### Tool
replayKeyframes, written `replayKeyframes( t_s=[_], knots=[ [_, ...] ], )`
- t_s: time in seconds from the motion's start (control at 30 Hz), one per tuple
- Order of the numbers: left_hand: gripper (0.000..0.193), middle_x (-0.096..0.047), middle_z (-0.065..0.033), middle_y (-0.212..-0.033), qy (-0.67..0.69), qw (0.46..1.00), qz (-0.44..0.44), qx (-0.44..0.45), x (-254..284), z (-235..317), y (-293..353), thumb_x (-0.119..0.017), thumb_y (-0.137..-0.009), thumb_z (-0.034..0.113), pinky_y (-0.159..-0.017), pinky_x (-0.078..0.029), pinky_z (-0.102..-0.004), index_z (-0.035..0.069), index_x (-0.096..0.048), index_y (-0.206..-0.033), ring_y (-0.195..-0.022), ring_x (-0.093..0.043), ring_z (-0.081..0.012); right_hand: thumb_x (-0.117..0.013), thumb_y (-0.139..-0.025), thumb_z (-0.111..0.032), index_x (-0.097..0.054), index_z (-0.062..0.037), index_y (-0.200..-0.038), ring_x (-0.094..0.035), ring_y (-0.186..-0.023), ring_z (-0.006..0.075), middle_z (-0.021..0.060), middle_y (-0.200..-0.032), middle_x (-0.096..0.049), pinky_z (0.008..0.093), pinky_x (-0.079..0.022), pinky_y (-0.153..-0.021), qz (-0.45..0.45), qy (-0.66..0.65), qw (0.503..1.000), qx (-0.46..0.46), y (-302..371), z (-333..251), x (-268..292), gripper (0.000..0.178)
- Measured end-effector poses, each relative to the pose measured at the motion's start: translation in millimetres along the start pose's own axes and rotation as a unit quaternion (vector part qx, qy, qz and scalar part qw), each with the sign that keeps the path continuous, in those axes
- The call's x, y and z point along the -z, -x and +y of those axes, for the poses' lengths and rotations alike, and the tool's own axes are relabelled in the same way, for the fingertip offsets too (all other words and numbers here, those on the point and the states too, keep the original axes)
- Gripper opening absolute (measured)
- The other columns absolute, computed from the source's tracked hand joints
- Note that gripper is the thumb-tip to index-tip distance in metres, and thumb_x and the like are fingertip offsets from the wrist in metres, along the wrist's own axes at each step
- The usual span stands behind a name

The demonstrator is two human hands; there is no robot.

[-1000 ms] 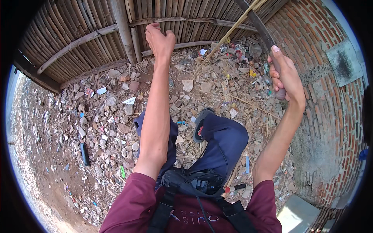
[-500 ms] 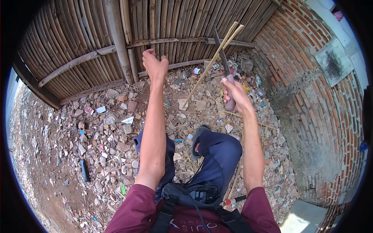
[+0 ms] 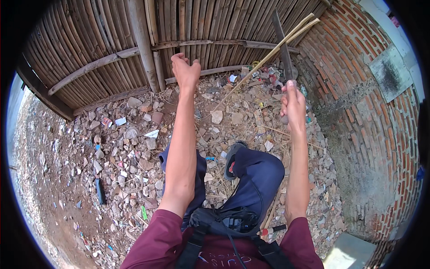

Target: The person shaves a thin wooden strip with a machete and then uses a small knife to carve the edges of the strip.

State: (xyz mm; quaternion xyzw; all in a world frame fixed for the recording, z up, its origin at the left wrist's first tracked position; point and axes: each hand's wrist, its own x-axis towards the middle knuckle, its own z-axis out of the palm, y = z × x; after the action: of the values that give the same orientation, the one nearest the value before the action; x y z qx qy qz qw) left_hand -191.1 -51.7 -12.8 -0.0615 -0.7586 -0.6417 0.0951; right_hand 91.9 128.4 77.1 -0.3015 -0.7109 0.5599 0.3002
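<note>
My right hand (image 3: 294,105) is wrapped round the handle of a long knife (image 3: 283,49), its dark blade pointing up and away. The blade crosses a pale bamboo strip (image 3: 257,67), which is split into two prongs at its upper end. The strip slants down left toward the rubble; whether its thin lower end touches the ground I cannot tell. My left hand (image 3: 186,74) is held out near the bamboo wall, fingers bent and thumb spread away from them. Nothing shows in it, and it is apart from the strip.
A wall of upright bamboo poles (image 3: 103,40) stands ahead, with a brick wall (image 3: 358,103) at the right. Rubble and litter (image 3: 130,152) cover the ground. A red-and-black handle (image 3: 272,230) lies by my waist, and a dark object (image 3: 100,192) lies at left.
The knife and my right hand have moved up and right, and the bamboo strip has shifted the same way. My left hand has moved slightly right in the picture, as has the whole background.
</note>
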Motion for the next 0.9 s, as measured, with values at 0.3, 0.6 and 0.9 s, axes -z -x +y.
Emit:
replayKeyframes(
  t_s=[0.3, 0.6, 0.9],
  knots=[
    [0.058, -0.068, -0.0165, -0.119, 0.062, 0.997, 0.04, -0.013, 21.9, 2.4, -9.4, -0.078, -0.087, 0.014, -0.096, -0.054, -0.0389, -0.002, -0.05, -0.136, -0.1, -0.068, -0.0237, -0.055, -0.11, -0.053, -0.059, -0.0031, -0.112, -0.038, -0.046, 0.0018, -0.0063, -0.067, -0.042, 0.0227, -0.037, -0.043, 0.004, 0.015, 0.996, 0.088, 14.9, -114.2, 24.9, 0.05],
    [0.055, -0.065, -0.0179, -0.117, 0.074, 0.996, 0.046, -0.009, 19.4, 12.2, -6.7, -0.076, -0.087, 0.011, -0.095, -0.053, -0.0427, -0.004, -0.051, -0.133, -0.098, -0.064, -0.0267, -0.057, -0.109, -0.049, -0.065, 0.0024, -0.095, -0.056, -0.044, 0.0152, 0.0014, -0.061, -0.054, 0.0356, -0.046, -0.043, -0.017, 0.184, 0.983, -0.01, -22.5, 54.7, -42.3, 0.054],
    [0.054, -0.065, -0.0192, -0.118, 0.088, 0.994, 0.057, -0.024, 24.7, 9.0, -6.0, -0.074, -0.087, 0.011, -0.096, -0.053, -0.0432, -0.005, -0.051, -0.133, -0.1, -0.064, -0.0276, -0.056, -0.11, -0.051, -0.059, -0.0053, -0.104, -0.039, -0.045, 0.0025, -0.0067, -0.062, -0.042, 0.025, -0.037, -0.043, -0.025, 0.082, 0.996, 0.033, -5.1, -71.2, 11.6, 0.046]
  ],
)
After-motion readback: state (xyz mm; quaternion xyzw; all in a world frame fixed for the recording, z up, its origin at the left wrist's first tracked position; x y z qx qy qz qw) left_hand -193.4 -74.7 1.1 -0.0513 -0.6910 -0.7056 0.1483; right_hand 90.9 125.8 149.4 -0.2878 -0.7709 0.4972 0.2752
